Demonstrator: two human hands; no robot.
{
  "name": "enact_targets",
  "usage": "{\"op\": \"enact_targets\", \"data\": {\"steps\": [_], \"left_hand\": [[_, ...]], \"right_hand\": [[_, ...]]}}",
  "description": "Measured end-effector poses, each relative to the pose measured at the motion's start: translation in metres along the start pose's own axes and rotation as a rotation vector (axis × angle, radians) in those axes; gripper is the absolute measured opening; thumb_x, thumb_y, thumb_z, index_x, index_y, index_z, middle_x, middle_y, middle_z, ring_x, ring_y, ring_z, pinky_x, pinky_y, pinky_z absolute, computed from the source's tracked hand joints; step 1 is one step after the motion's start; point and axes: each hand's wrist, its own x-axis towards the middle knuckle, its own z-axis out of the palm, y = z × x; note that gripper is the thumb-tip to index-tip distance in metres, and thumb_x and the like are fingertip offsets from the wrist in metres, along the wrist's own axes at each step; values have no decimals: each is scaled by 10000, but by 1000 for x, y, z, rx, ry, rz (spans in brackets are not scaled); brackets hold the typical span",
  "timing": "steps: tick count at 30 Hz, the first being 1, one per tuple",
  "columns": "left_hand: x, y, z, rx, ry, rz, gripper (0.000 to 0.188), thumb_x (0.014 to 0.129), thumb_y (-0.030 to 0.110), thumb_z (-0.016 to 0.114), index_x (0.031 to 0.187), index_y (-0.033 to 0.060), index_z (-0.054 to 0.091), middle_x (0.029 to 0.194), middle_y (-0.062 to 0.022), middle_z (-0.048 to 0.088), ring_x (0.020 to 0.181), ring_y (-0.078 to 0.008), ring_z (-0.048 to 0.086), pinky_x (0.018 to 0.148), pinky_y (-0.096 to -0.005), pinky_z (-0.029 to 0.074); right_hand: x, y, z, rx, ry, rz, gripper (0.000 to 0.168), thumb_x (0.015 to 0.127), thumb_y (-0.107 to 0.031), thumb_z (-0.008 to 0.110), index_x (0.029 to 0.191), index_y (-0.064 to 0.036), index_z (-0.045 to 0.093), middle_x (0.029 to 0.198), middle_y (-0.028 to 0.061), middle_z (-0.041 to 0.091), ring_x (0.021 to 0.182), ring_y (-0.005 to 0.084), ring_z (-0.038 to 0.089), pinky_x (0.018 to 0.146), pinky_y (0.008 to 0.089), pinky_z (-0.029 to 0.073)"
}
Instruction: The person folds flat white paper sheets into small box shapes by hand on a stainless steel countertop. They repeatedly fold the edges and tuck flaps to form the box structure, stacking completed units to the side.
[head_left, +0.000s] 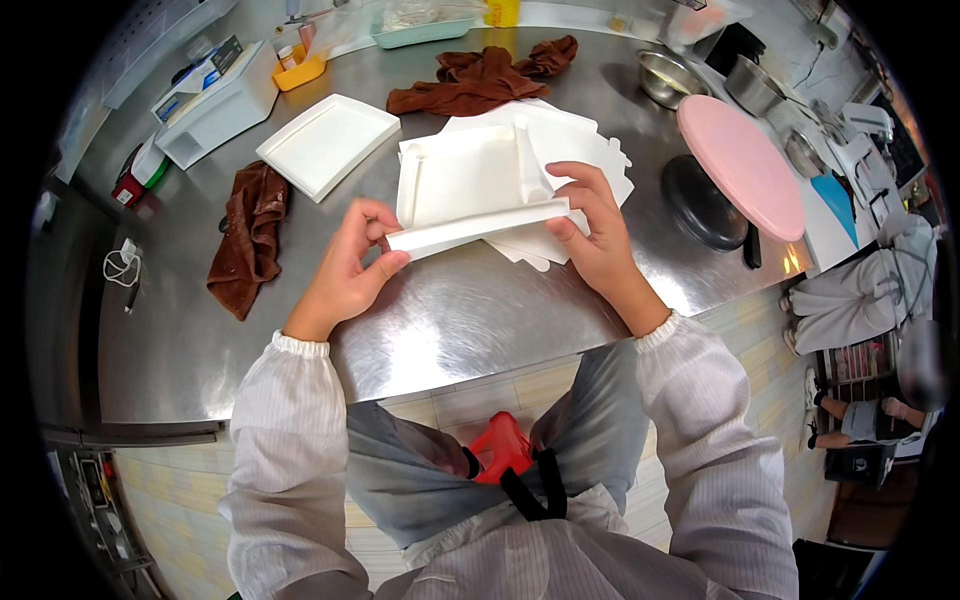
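Note:
A partly folded white cardboard box (469, 176) lies before me on top of a stack of flat white cardboard blanks (592, 142). My left hand (360, 262) pinches the left end of the box's near side wall between thumb and fingers. At the right end of the same wall, my right hand (596, 229) grips with the thumb in front and fingers behind. The near wall is tilted up, and the right wall stands partly raised. To the left rests a shallow white cardboard tray (330, 146) with raised edges.
Brown cloths (480, 79) lie behind the stack, and another brown cloth (251, 236) at left. A pink round lid (739, 169) leans over a black frying pan (701, 202). Metal bowls (667, 79) and a white bin (217, 105) edge the steel table (480, 322). Other people are at right.

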Motion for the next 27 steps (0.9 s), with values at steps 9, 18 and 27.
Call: {"op": "enact_targets", "data": {"steps": [9, 18, 27], "left_hand": [[-2, 4, -4, -30, -4, -6, 348, 931, 13, 677, 1175, 66, 435, 984, -42, 640, 865, -112, 536, 869, -273, 448], [-4, 10, -9, -60, -79, -34, 383, 954, 75, 702, 1202, 82, 410, 1029, -48, 621, 1000, -129, 575, 956, -305, 427], [-2, 8, -8, -103, -12, 41, 382, 948, 34, 685, 1208, 75, 408, 1013, -50, 638, 943, -124, 573, 908, -298, 443]], "right_hand": [[-2, 16, -7, 171, -150, -11, 399, 929, -185, 741, 1211, -87, 477, 1497, 186, 521, 1223, 253, 564, 1042, 397, 448], [6, 7, -16, -11, -173, -125, 357, 805, 83, 674, 1117, -56, 572, 1264, 123, 647, 1022, 235, 626, 887, 326, 519], [-2, 6, -19, -71, -81, -243, 199, 842, 36, 692, 1010, -63, 653, 1068, 93, 632, 928, 244, 640, 811, 319, 527]]}}
